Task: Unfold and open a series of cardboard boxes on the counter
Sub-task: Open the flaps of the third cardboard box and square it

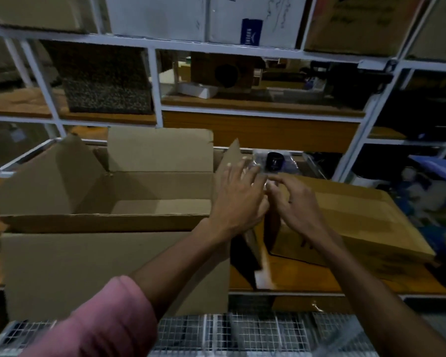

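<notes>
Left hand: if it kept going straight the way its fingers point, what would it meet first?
Probably the clear-wrapped dark item just beyond the left hand; its fingertips already look near the wrapping. Depth is unclear, and the open box's right flap stands close beside them.

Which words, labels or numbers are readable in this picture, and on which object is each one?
None can be read with certainty.
Blue label on the white box on the upper shelf: white print, too blurred.
Handwriting on the same white box: illegible scribbles.
Dark print on the flat cardboard box under the right hand: too blurred.
</notes>
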`<state>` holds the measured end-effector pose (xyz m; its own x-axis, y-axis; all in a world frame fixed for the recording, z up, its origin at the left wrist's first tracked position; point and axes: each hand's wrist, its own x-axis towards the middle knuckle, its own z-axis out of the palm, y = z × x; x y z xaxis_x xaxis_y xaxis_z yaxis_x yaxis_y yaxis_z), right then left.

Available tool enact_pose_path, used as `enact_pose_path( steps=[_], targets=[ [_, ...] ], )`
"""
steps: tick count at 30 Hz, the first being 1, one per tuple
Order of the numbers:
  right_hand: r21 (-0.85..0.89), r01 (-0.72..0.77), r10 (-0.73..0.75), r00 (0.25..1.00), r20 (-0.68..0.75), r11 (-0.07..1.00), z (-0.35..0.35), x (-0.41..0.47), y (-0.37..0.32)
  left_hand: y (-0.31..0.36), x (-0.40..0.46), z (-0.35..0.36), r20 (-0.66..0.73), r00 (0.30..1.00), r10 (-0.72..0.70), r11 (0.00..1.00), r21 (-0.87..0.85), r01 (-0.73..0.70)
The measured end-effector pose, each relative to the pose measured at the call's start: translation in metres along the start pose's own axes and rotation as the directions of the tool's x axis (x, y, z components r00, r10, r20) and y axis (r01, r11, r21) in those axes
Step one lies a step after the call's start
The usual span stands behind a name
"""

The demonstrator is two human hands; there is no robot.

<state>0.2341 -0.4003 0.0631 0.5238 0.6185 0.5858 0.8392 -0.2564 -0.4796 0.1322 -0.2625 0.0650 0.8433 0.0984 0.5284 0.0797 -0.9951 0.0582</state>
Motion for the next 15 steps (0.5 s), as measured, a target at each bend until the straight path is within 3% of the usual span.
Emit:
enact_pose_path(
  steps=[4, 8, 11, 15],
  targets=[
    [-0.065, -0.163, 0.163, 0.987, -0.008, 0.985, -0.053, -0.024, 0.087, 0.07, 0.045, 0.051, 0.127, 0.992, 0.016, 1.0, -0.004, -0.016],
    [-0.178, -0.326, 0.344, 0.936, 0.079, 0.928, -0.088, -0.061, 0.185, 0.118, 0.075, 0.111, 0.325, 0.943, -0.069, 0.997, -0.015, 0.078],
    [-0.286, -0.466, 0.523, 0.834, 0.174, 0.837, -0.108, -0.085, 0.248, 0.139, 0.085, 0.149, 0.453, 0.884, -0.117, 0.989, -0.025, 0.144],
    [-0.421, -0.537, 0.653, 0.728, 0.206, 0.731, -0.12, -0.104, 0.317, 0.146, 0.099, 0.189, 0.553, 0.813, -0.182, 0.977, 0.005, 0.215]
  ],
)
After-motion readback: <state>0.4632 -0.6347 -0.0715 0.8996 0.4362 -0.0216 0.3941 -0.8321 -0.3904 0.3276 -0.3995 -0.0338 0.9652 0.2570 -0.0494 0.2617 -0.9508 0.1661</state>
